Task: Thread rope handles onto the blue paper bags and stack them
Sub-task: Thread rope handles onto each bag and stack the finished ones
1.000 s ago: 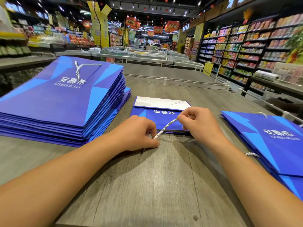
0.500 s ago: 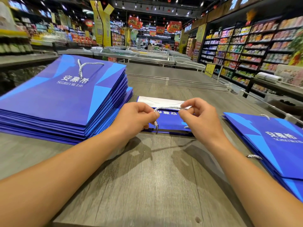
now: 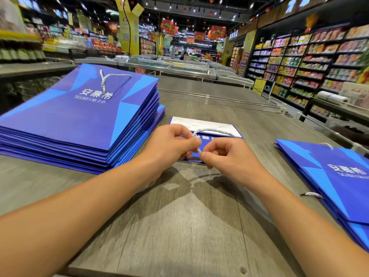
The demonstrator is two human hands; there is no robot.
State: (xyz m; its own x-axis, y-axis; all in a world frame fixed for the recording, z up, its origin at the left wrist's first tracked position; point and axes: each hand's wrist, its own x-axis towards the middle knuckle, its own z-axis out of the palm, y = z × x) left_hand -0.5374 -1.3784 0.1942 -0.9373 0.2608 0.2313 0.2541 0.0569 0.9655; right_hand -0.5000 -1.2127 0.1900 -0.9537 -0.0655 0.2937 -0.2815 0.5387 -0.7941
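Wood-grain table (image 3: 189,216) in a supermarket aisle. At centre, a folded blue bag (image 3: 207,134) lying flat, white inner flap showing at its far edge, print upside down to the camera. Rope handle (image 3: 211,130) arching over the bag's near edge, one end running down between the two hands.

Left hand (image 3: 171,144): fingers curled, thumb and forefinger pinching the rope at the bag's left part. Right hand (image 3: 227,158): fingers curled, fingertips pinching the rope's lower end just beside the left thumb. Both hands covering the bag's near half; the holes not visible.

Left: tall stack of finished bags (image 3: 79,120), top one with rope handle threaded, stack edge near the left hand. Right: lower pile of bags (image 3: 339,182), well apart from the centre bag, rope ends poking out.

Beyond: freezer chests (image 3: 169,65), stocked shelves (image 3: 311,62) at right
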